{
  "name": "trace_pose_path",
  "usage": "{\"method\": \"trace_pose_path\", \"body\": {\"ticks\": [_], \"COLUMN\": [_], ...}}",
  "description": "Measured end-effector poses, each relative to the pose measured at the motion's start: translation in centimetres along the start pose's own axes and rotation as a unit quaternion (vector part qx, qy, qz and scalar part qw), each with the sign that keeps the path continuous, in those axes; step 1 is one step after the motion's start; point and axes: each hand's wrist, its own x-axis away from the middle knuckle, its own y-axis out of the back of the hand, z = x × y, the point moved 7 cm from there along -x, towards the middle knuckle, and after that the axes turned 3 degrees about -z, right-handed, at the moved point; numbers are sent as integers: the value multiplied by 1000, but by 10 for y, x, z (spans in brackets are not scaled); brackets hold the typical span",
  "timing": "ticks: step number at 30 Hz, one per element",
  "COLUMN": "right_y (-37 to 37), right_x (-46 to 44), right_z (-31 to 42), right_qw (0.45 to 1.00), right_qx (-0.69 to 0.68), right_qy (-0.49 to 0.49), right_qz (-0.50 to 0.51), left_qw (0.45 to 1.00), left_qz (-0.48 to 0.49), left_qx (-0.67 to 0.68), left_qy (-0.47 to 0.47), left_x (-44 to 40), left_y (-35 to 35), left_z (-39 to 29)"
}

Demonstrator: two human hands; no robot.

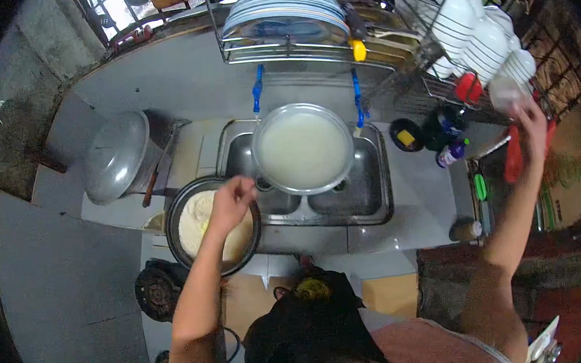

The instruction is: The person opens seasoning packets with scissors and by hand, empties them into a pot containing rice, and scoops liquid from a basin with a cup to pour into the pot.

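Dark pot of pale contents lies below the left hand, left of the sink.
Round from above, the pot shows no long axis; its mouth faces up, and the left hand is much the nearer, over the rim on the sink side, its fingers curled narrowly together; whether they pinch anything, I cannot tell. Just to the right, a metal bowl of whitish liquid sits across the two basins. Well apart on the far right, the right hand reaches out beside the dish rack, its fingers closed around what looks like a pale, translucent container, near the white cups. Left of the sink stands a lidded pot.
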Motion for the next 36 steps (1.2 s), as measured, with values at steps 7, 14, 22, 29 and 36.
{"method": "trace_pose_path", "body": {"ticks": [7,14,22,29,36], "right_y": [-187,-411,-631,-726,-765], "right_x": [182,274,194,185,189], "right_z": [-31,-212,-186,-218,-255], "right_qw": [976,937,935,945,931], "right_qx": [41,116,128,141,117], "right_qy": [-94,-52,-39,-8,-121], "right_qz": [194,325,329,294,323], "left_qw": [985,987,994,989,899], "left_qz": [-98,-115,-98,-120,-284], "left_qx": [-138,-98,-35,75,7], "left_qy": [-25,58,-24,48,333], "left_x": [-220,-241,-269,-41,234], "left_y": [-31,-80,-112,-11,77], "left_z": [19,-4,21,45,171]}}
